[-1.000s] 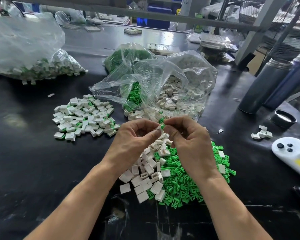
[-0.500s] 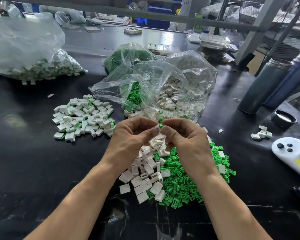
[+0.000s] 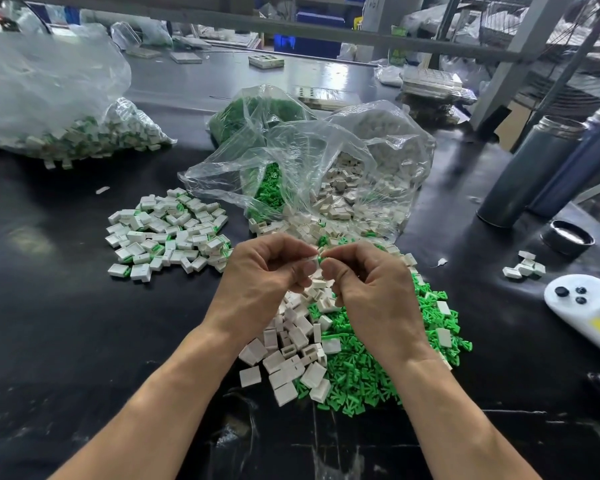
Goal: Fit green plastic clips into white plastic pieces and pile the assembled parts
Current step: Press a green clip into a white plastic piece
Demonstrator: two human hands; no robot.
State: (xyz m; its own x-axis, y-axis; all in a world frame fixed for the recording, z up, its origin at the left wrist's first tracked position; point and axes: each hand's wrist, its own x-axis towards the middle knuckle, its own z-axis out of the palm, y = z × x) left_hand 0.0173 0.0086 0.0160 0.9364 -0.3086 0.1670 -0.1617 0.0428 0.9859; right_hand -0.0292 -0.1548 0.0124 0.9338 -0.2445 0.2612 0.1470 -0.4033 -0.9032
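Observation:
My left hand (image 3: 262, 275) pinches a small white plastic piece (image 3: 311, 260) at its fingertips. Against it, my right hand (image 3: 371, 289) pinches a green clip (image 3: 321, 259), mostly hidden by the fingers. Both hands hover above a loose heap of white pieces (image 3: 291, 355) and a heap of green clips (image 3: 364, 372) on the black table. To the left lies the pile of assembled white-and-green parts (image 3: 168, 232).
Open clear bags of green clips (image 3: 267, 192) and white pieces (image 3: 354, 195) lie behind my hands. A big bag of assembled parts (image 3: 84, 136) lies far left. Two metal bottles (image 3: 534, 168), a black lid (image 3: 568, 237), a few white parts (image 3: 525, 268) and a white controller (image 3: 582, 303) are at right.
Both hands stay together over the heaps and have lifted slightly; the fingers work the white piece and green clip between them.

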